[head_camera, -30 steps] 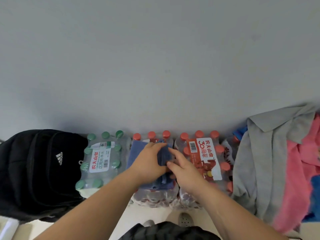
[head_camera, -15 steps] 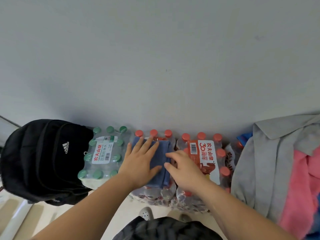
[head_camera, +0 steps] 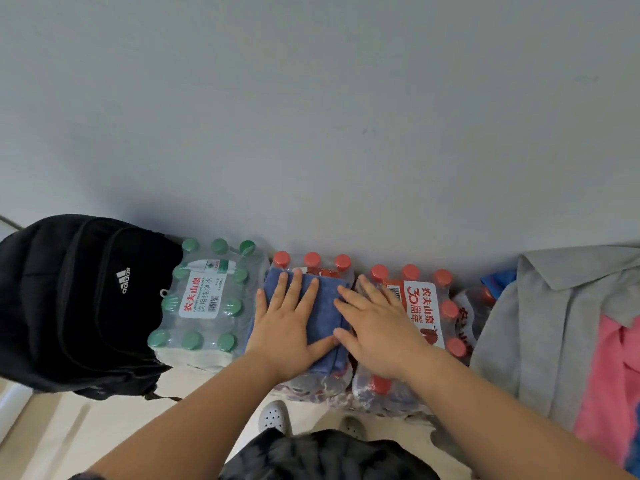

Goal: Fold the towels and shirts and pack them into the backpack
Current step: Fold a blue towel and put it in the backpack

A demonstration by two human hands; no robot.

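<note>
Atop the middle red-capped bottle pack [head_camera: 311, 384] lay the folded blue towel [head_camera: 325, 306], left hand [head_camera: 287, 329] flat on it with fingers spread, right hand [head_camera: 379, 332] flat across its right edge. The black backpack [head_camera: 79, 306] stood leftmost; the grey shirt [head_camera: 533, 334] was cut off at right.

The place is looking like a bare storage corner indoors; whether it is belonging to a home or an office cannot be told. A plain grey wall [head_camera: 311, 116] is filling most of the view. Shrink-wrapped cases of bottled water, a green-capped pack [head_camera: 204, 299] and red-capped packs [head_camera: 424, 308] beside it, are standing in a row on the pale floor [head_camera: 52, 438] against that wall and serving as a work surface. A black backpack [head_camera: 69, 306] is sitting at the left end of the row, touching the green-capped pack, and a loose pile of clothes [head_camera: 540, 334] is lying heaped at the right end.
</note>
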